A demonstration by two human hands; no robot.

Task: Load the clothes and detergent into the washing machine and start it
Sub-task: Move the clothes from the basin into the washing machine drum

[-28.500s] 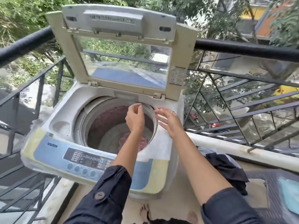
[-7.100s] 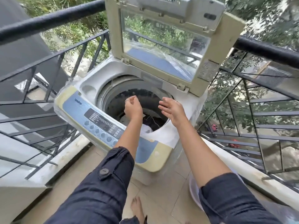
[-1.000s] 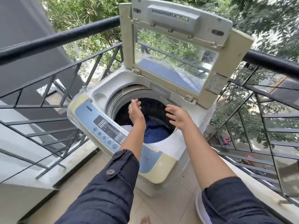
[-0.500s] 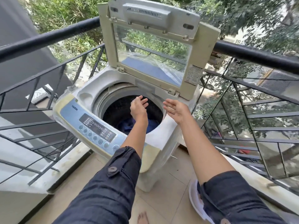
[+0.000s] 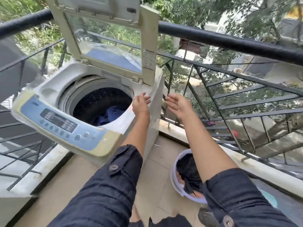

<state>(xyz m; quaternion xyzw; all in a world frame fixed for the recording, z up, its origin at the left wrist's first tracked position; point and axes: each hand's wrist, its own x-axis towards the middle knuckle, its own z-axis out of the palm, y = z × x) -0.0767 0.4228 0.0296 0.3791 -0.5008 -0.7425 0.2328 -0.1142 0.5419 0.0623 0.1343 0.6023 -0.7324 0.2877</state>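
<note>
From the head camera, one top-loading washing machine [image 5: 91, 102] stands with its lid [image 5: 105, 38] raised. The writing on the control panel [image 5: 59, 121] and on the lid sticker [image 5: 148, 59] is too small to read. Blue clothes [image 5: 111, 114] lie in the drum, left of and below the fingers. The left hand [image 5: 141, 104] and right hand [image 5: 177, 105] hover empty, fingers spread wide, beside the machine's right rim. One white basin [image 5: 176, 174] of dark clothes [image 5: 188, 171] sits on the floor under the right forearm.
</note>
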